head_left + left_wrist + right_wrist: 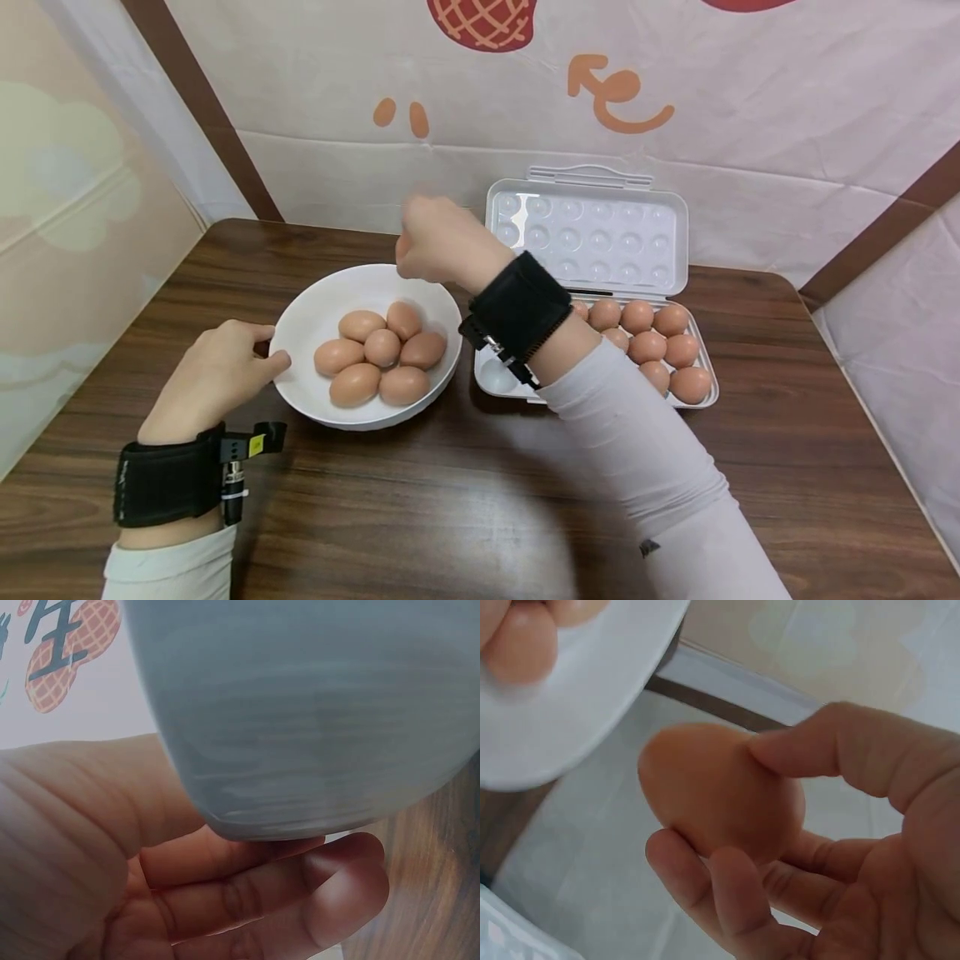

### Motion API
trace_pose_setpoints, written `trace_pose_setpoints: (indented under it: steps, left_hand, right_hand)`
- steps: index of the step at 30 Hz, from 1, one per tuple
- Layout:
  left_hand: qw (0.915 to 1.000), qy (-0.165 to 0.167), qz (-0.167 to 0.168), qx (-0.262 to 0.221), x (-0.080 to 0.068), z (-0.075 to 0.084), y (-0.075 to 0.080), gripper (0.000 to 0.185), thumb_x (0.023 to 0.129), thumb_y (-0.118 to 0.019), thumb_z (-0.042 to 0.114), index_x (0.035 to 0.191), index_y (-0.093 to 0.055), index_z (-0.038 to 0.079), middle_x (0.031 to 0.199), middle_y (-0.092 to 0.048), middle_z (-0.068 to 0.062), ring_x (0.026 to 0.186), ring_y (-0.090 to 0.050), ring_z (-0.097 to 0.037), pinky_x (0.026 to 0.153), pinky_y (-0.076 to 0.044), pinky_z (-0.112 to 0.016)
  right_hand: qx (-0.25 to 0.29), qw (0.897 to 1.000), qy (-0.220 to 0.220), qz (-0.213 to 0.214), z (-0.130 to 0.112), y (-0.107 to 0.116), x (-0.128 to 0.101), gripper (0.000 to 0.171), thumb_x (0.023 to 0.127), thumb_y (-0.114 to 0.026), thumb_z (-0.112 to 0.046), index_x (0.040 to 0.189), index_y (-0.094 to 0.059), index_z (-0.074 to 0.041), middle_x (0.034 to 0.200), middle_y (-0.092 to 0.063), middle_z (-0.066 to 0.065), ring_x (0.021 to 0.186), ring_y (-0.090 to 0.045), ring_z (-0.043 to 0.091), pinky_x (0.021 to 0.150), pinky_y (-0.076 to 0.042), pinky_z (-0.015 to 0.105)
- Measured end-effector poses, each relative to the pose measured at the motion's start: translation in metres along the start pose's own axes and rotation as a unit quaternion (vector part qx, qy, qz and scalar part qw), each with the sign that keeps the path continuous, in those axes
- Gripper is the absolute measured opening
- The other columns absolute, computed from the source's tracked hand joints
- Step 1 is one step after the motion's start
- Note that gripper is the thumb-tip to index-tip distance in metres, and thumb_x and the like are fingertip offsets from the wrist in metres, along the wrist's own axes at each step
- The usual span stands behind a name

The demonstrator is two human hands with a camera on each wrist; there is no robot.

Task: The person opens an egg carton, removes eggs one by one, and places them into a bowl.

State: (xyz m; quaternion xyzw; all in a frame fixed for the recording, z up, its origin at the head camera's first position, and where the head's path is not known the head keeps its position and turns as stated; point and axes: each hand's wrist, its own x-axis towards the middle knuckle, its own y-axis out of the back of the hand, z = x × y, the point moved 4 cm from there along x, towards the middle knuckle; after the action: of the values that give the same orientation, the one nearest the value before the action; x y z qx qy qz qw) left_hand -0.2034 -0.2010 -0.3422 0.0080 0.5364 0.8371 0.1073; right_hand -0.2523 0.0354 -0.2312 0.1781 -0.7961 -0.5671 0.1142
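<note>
Just below and left of the right hand (431, 242), pinching an egg (720, 795) lengthwise: bowl (300, 321), steadied by left hand (213, 379), fingers straight.

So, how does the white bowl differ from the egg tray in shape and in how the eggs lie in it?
The white bowl is round with one open hollow; the egg tray is rectangular, with a hinged lid standing open behind it. In the bowl the eggs lie in a loose heap, touching; in the tray the eggs sit in rows, with one empty cup at the near left. The left hand touches the bowl's rim; no hand touches the tray. Both are white and hold brown eggs.
</note>
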Motion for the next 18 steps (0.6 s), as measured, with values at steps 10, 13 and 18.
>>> trace_pose_setpoints:
  steps: [10, 13, 18]
  left_hand:
    - [1.0000, -0.002, 0.002, -0.003, 0.000, 0.002, 0.001, 0.047, 0.091, -0.055, 0.018, 0.126, -0.059, -0.011, 0.082, -0.065, -0.011, 0.065, -0.049, -0.020, 0.053, -0.035, -0.031]
    - [1.0000, -0.002, 0.004, -0.001, 0.000, 0.002, 0.001, 0.047, 0.091, -0.055, 0.018, 0.126, -0.059, -0.011, 0.082, -0.065, -0.011, 0.066, -0.049, -0.021, 0.053, -0.035, -0.031]
    - [0.9999, -0.004, 0.010, 0.000, 0.001, 0.003, 0.003, 0.043, 0.090, -0.055, 0.018, 0.123, -0.061, -0.009, 0.081, -0.065, -0.010, 0.066, -0.049, -0.021, 0.054, -0.035, -0.031]
  right_hand:
    - [-0.036, 0.996, -0.031, -0.079, -0.002, -0.041, 0.022, 0.009, 0.085, -0.059, -0.007, 0.091, -0.057, -0.012, 0.089, -0.053, 0.001, 0.082, -0.046, 0.018, 0.066, -0.036, 0.026]
    - [-0.068, 0.994, -0.035, -0.076, 0.000, -0.048, 0.023, 0.013, 0.089, -0.059, -0.008, 0.101, -0.062, -0.012, 0.102, -0.060, 0.002, 0.095, -0.049, 0.021, 0.076, -0.040, 0.029]
    - [-0.099, 0.991, -0.029, -0.082, -0.002, -0.057, 0.021, 0.016, 0.093, -0.061, -0.012, 0.109, -0.065, -0.013, 0.107, -0.062, 0.002, 0.091, -0.057, 0.020, 0.074, -0.050, 0.032]
